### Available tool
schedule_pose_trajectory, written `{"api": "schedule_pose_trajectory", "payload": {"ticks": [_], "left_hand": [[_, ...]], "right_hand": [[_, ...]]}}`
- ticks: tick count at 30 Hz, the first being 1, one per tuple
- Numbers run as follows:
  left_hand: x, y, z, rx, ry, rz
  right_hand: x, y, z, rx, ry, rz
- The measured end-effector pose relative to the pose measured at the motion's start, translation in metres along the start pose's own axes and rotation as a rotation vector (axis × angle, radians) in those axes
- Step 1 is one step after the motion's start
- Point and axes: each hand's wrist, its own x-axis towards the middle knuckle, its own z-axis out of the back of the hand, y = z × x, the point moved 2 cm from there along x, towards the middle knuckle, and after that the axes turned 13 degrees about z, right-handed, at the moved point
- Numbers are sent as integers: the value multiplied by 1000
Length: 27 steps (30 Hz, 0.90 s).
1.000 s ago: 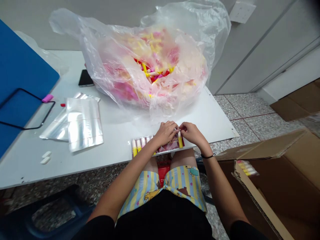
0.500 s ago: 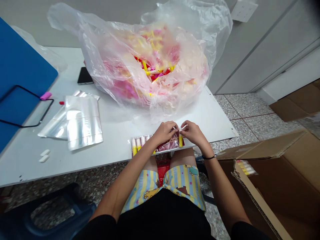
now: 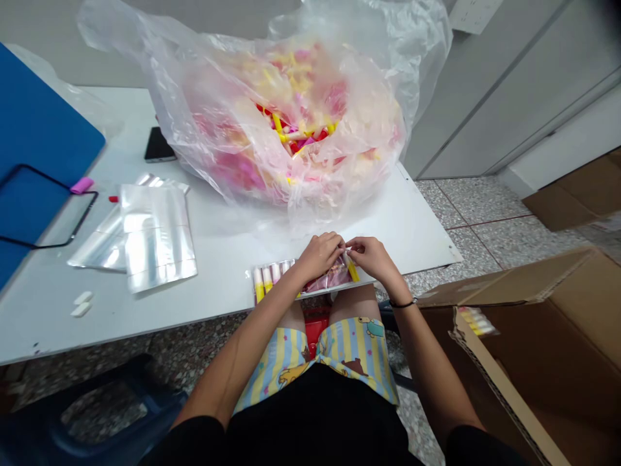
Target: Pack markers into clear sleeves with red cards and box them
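Observation:
At the table's front edge lies a clear plastic packet (image 3: 332, 279) with a dark red part. Several short tubes (image 3: 264, 279), yellow below with pale tops, stand side by side in its left part. My left hand (image 3: 320, 255) is closed with its fingertips pinched at the packet's upper edge; its forearm covers the packet's middle. Close beside it, my right hand (image 3: 371, 255) pinches the upper end of a yellow-and-white tube (image 3: 352, 268). That tube leans at the packet's right end, and my fingers hide its top.
A big translucent bag (image 3: 218, 149) full of red, pink and yellow pieces fills the table's back. Left are flat clear packets (image 3: 158, 239), a phone (image 3: 159, 145), a blue board (image 3: 43, 123) and two white pieces (image 3: 82, 304). An open cardboard box (image 3: 509, 375) stands right.
The yellow-and-white tube under my right hand has gone from nearly upright to leaning, its top now toward my left hand. My right fingers moved slightly left and closer to the left ones.

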Motion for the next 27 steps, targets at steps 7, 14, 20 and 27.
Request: {"api": "schedule_pose_trajectory", "payload": {"ticks": [7, 14, 20, 27], "left_hand": [[1, 0, -2, 23, 2, 17], [1, 1, -5, 33, 1, 14], [1, 0, -4, 31, -2, 25], [1, -2, -3, 42, -5, 17]], "right_hand": [[-1, -3, 3, 52, 102, 47], [-7, 4, 3, -8, 201, 67], [-30, 8, -1, -53, 130, 69], [-60, -6, 0, -237, 75, 104]]}}
